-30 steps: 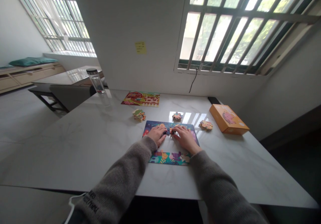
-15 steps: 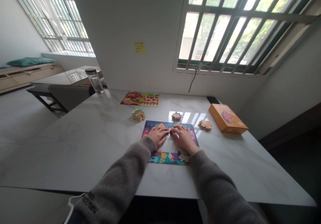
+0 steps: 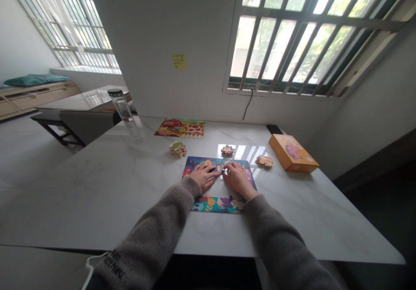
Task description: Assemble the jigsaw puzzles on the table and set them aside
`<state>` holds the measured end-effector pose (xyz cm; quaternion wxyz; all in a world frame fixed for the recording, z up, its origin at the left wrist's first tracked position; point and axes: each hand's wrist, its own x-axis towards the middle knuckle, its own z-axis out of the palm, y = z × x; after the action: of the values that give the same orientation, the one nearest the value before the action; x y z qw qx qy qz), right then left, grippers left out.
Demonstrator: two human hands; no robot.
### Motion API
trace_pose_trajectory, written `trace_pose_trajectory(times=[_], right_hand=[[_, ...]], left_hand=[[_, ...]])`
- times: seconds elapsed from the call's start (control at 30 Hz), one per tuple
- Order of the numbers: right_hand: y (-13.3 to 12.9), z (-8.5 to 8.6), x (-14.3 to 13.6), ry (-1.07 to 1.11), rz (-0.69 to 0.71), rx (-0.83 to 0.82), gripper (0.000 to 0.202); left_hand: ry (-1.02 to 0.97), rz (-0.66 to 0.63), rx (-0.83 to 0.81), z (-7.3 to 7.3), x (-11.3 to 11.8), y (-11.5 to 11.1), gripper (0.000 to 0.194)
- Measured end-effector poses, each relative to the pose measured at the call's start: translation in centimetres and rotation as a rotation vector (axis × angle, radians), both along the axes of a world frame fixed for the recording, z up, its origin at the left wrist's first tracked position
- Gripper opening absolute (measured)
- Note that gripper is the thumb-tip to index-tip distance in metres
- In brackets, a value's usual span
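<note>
A colourful sea-themed puzzle (image 3: 211, 204) lies flat on the white marble table, with bare tabletop showing through its middle. My left hand (image 3: 204, 176) rests on its left part, fingers spread toward the centre. Across from it, my right hand (image 3: 237, 178) bends its fingers down at the inner edge of the upper section, close to the left fingertips. Whether a small piece sits under the right fingertips is too small to tell. Beyond the puzzle are a stack of pieces (image 3: 178, 149) at the left, a small pile (image 3: 228, 150) in the middle and another pile (image 3: 264, 161) at the right.
A farm-themed puzzle picture (image 3: 180, 128) lies near the wall. An orange box (image 3: 292, 153) stands at the right, with a black object (image 3: 274, 129) behind it. A glass bottle (image 3: 121, 106) stands at the table's far left corner.
My left fingers have shifted slightly right and down, and my right fingertips have moved a little at the gap's upper edge. The view has also moved slightly.
</note>
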<state>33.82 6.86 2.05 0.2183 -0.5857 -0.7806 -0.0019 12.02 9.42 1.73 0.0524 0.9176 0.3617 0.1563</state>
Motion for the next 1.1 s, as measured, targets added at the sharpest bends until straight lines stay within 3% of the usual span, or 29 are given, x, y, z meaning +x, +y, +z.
trace_pose_trajectory(times=[0.23,0.47,0.67,0.83,1.1], right_hand=[[0.3,-0.1,-0.2,0.003,-0.027,-0.014,0.014],[0.9,1.0,0.7,0.157,0.049,-0.028,0.014],[5.4,2.5,2.4,0.085,0.037,0.058,0.021],[9.0,3.3,3.5,-0.037,0.028,0.010,0.021],[10.6,3.1,4.0,-0.069,0.034,-0.052,0.018]], left_hand=[[0.012,0.000,0.021,0.0,0.0,0.0,0.039],[-0.049,0.018,-0.039,-0.3,-0.1,0.1,0.046],[-0.068,0.017,-0.057,-0.1,-0.1,0.2,0.045],[-0.084,0.021,-0.066,-0.2,-0.2,0.4,0.045],[-0.096,0.031,-0.104,0.1,-0.1,0.3,0.045]])
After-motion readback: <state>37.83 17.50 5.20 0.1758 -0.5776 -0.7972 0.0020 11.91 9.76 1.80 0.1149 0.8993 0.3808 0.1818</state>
